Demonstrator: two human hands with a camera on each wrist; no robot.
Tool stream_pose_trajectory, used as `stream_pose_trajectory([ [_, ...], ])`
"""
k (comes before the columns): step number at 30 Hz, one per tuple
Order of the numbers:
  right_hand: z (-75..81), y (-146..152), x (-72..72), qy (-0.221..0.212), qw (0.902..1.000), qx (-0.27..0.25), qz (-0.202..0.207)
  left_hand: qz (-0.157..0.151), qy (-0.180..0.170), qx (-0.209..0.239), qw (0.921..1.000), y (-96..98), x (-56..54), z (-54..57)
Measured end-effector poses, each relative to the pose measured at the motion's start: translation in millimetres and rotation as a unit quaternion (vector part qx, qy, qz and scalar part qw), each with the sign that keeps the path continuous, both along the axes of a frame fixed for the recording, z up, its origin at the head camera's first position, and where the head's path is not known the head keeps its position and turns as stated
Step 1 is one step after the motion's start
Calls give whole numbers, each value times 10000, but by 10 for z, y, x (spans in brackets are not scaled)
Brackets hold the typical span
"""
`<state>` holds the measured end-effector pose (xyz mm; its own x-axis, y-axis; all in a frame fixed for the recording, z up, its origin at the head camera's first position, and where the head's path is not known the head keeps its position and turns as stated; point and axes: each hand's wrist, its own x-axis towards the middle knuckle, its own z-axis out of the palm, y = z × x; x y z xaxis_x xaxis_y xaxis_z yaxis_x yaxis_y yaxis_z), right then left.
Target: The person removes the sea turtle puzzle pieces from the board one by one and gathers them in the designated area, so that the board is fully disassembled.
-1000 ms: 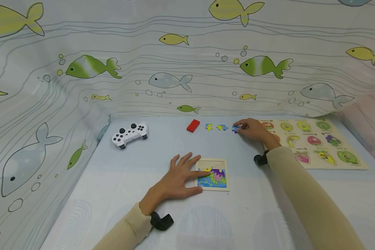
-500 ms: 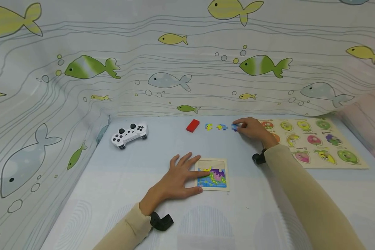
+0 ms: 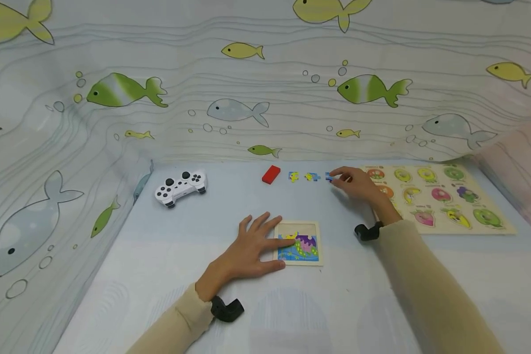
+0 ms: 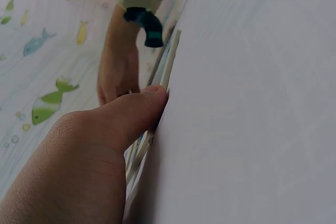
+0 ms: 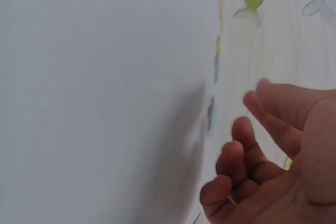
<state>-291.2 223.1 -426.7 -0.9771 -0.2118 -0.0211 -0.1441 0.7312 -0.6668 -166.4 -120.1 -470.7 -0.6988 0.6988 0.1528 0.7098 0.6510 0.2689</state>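
A small square jigsaw tray (image 3: 320,248) with a pale wooden rim lies near the middle of the table, partly filled with blue, purple and yellow pieces; its upper part shows bare wood. My left hand (image 3: 248,250) rests on its left side with fingers spread, the index finger across the picture and the thumb (image 4: 149,100) at the rim. Farther back, my right hand (image 3: 356,184) hovers beside a blue puzzle piece (image 3: 328,177). In the right wrist view that blue piece (image 5: 211,114) lies on the table, apart from the loosely bent fingers (image 5: 233,156).
Left of the blue piece, a yellow-blue piece (image 3: 311,177), a yellow piece (image 3: 294,176) and a red block (image 3: 271,174) form a row. A white game controller (image 3: 181,188) lies at the back left. A fruit puzzle board (image 3: 491,196) lies at the right, partly behind my right forearm.
My right hand, earlier pinching the blue piece on the table, has let go of it and lifted slightly away. The left hand stays on the tray. The head view has tilted a little.
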Motion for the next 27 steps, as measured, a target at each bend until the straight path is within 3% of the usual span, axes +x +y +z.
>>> stream_pose_trajectory([
  [5,-40,-153,252,-89,9976,-169,664,13,-41,-77,10000,-8,-7,-17],
  [12,-57,-393,608,-66,9866,-236,1615,11,-102,-192,9998,-10,-34,17],
  [18,-65,-556,771,-3,9821,-57,1882,-10,-169,-166,9997,-10,-52,53],
  [27,-48,-734,923,37,9764,391,2123,-180,-207,62,9996,-12,-50,17],
])
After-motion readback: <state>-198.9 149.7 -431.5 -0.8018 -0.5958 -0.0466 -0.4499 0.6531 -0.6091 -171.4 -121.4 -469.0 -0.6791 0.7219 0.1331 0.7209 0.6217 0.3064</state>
